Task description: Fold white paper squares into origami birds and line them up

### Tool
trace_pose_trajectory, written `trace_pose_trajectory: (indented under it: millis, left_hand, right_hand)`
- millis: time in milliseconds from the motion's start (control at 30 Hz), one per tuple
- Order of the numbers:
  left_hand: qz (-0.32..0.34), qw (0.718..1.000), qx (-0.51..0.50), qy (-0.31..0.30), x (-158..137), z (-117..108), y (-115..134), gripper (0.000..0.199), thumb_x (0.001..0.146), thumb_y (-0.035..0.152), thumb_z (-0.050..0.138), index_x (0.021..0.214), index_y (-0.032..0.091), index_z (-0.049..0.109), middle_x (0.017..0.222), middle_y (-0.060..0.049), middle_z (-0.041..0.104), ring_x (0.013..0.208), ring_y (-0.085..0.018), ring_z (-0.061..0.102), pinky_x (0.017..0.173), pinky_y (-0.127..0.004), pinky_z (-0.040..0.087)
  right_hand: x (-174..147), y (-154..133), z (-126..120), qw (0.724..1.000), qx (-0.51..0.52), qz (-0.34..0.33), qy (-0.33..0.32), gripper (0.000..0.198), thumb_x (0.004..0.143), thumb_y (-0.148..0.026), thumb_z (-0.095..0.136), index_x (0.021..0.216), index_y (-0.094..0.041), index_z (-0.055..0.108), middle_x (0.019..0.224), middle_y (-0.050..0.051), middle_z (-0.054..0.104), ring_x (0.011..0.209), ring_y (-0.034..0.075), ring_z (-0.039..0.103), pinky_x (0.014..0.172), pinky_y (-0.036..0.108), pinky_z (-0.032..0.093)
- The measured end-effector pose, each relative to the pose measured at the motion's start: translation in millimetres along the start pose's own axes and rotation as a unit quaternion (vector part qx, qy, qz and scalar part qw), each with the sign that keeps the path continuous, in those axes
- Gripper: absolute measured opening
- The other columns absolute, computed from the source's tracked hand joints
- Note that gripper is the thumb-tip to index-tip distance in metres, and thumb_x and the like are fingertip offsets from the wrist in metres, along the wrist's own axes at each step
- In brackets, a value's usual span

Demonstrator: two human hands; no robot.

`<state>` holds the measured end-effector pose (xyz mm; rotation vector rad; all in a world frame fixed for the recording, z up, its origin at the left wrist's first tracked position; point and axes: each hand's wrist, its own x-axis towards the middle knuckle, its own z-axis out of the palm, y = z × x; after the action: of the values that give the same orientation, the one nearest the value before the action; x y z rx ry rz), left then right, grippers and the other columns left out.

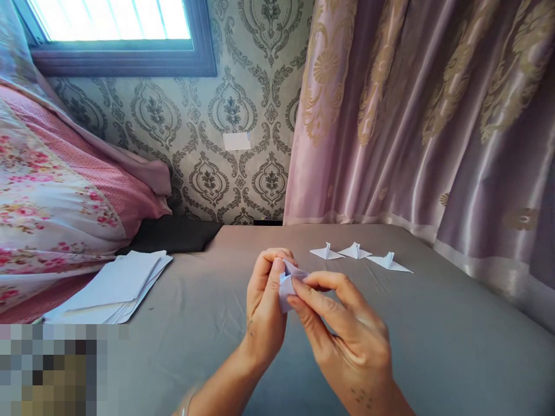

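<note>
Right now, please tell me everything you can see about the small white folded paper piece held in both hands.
The small white folded paper piece looks like thin paper, creased into a compact shape with pointed flaps; its exact form is hidden. It is held above the grey bed sheet, not resting on it. The left hand pinches its left side and the right hand grips its right edge with its fingertips.
</note>
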<state>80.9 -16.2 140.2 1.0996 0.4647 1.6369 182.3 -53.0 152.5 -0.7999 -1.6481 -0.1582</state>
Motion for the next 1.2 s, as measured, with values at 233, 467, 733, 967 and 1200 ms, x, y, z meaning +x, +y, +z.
trace_pose_trajectory:
  millis: [233, 467, 733, 967, 1200]
  left_hand:
    - [0.011, 0.999, 0.034, -0.041, 0.9, -2.7, 0.4, 0.017, 0.098, 0.027, 0.045, 0.089, 0.019, 0.057, 0.089, 0.0, 0.048, 0.079, -0.01, 0.045, 0.073, -0.02, 0.04]
    - [-0.013, 0.997, 0.037, -0.063, 1.0, -3.0, 0.4, 0.018, 0.098, 0.031, 0.047, 0.089, 0.019, 0.057, 0.087, 0.0, 0.049, 0.078, -0.01, 0.046, 0.073, -0.02, 0.041]
    - [-0.056, 0.99, 0.057, -0.116, 2.9, -6.1, 13.3, 0.021, 0.093, 0.036, 0.057, 0.108, 0.023, 0.064, 0.096, -0.003, 0.063, 0.093, -0.015, 0.059, 0.08, -0.023, 0.047]
    - [-0.115, 0.986, 0.016, -0.123, 9.1, -5.8, 20.6, 0.013, 0.085, 0.024, 0.069, 0.097, 0.02, 0.069, 0.092, -0.001, 0.069, 0.088, -0.011, 0.062, 0.081, -0.021, 0.048]
    - [-0.159, 0.984, -0.015, -0.079, 11.1, -7.1, 20.4, 0.013, 0.077, 0.028, 0.077, 0.079, 0.017, 0.07, 0.078, 0.0, 0.068, 0.073, -0.008, 0.059, 0.072, -0.019, 0.046]
  right_hand:
    - [5.4, -1.0, -1.0, 1.0, 0.013, 0.021, 0.0, 0.017, 0.082, -0.006, 0.066, 0.095, -0.017, 0.068, 0.087, 0.003, 0.067, 0.08, 0.012, 0.065, 0.072, 0.024, 0.055]
    - [5.7, 1.7, -3.6, 0.999, 0.033, 0.04, -0.016, 0.016, 0.083, -0.007, 0.065, 0.091, -0.02, 0.066, 0.087, 0.001, 0.066, 0.079, 0.01, 0.063, 0.073, 0.021, 0.052]
    - [7.0, 13.3, -14.8, 0.981, 0.063, 0.179, 0.034, 0.009, 0.085, -0.018, 0.065, 0.089, -0.026, 0.064, 0.084, -0.004, 0.064, 0.079, 0.01, 0.061, 0.074, 0.02, 0.049]
    - [11.3, 12.2, -20.5, 0.97, 0.096, 0.222, -0.006, 0.004, 0.086, -0.023, 0.065, 0.087, -0.027, 0.066, 0.082, -0.005, 0.065, 0.077, 0.009, 0.061, 0.071, 0.02, 0.049]
    - [12.4, 12.2, -26.5, 0.94, 0.166, 0.287, -0.078, 0.004, 0.086, -0.03, 0.066, 0.089, -0.028, 0.066, 0.083, -0.004, 0.067, 0.076, 0.011, 0.061, 0.069, 0.021, 0.051]
